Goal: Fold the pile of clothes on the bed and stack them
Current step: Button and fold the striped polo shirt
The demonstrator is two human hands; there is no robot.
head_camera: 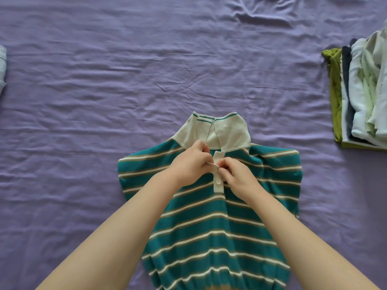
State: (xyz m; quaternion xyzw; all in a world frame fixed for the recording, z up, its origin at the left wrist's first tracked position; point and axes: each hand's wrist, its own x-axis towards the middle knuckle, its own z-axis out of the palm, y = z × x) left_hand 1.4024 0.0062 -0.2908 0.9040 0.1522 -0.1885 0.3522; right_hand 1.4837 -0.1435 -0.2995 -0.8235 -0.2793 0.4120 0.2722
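We see a teal polo shirt [211,227] with white and tan stripes lying face up on the purple bed sheet [104,101], in the near centre of the scene, its cream collar [226,130] pointing to the far side. Its sleeves look tucked under the body, so the shirt shows as a narrow panel running toward us.

Both hands meet at the cream button placket [218,181] just below the collar. The left hand [190,164] has its fingers curled and pinches the edge of the placket, lifting a small flap of it. The right hand [238,174] is likewise curled, thumb and fingertips pinching the same strip from the other side, so the two hands nearly touch. One white button [218,181] shows fastened just near of them; whether they are working a second button is hidden under the fingers.

At the right edge, well apart from the shirt, sits a stack of folded clothes [360,91] in olive, navy, white and pale green. A pale blue garment [2,68] peeks in at the far left edge.
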